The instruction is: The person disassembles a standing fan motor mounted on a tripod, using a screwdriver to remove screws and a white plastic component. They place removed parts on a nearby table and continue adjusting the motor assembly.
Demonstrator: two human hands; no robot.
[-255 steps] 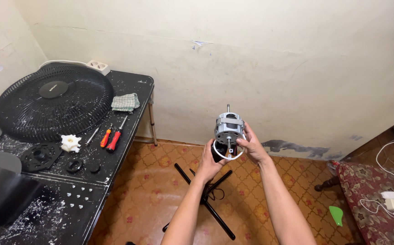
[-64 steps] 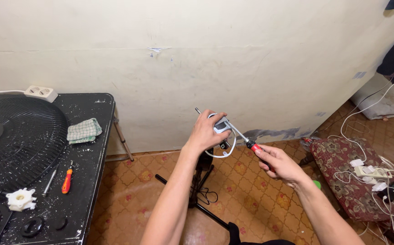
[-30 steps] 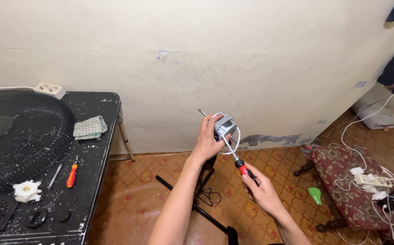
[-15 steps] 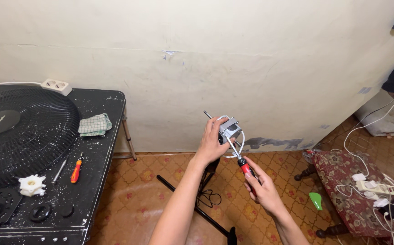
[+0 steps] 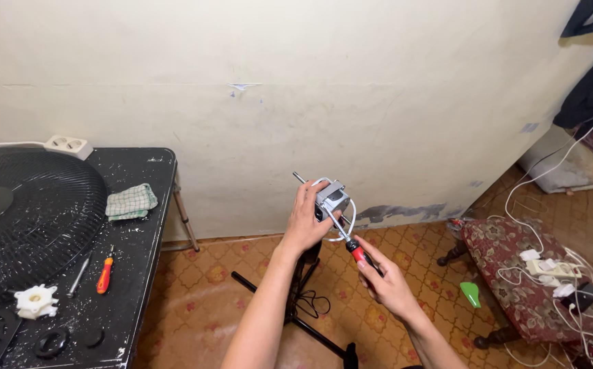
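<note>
The black metal table (image 5: 142, 205) with white paint speckles stands at the left against the pale wall. On it lies a large round black plastic fan grille (image 5: 30, 219), and near it a folded green checked cloth (image 5: 131, 201), a small screwdriver with an orange handle (image 5: 105, 275) and a white plastic toothed hub (image 5: 35, 301). At the right is a low stool with a red patterned cushion (image 5: 515, 273), which carries white cables and a power strip. On the tiled floor, below the hands, stands a black fan stand with crossed feet (image 5: 296, 314).

In the middle of the view, the left hand (image 5: 306, 222) is closed around a small grey metal fan motor (image 5: 330, 199) with a thin steel shaft and a white wire loop, and holds it up in the air in front of the wall. The right hand (image 5: 385, 283) is closed around a red and black handled screwdriver (image 5: 351, 242), whose blade goes up to the motor housing.

It seems that a screw on the motor housing is being worked now. I think the next move needs the blade seated well in the screw head, and the left hand must keep the motor steady while the right hand turns.
</note>
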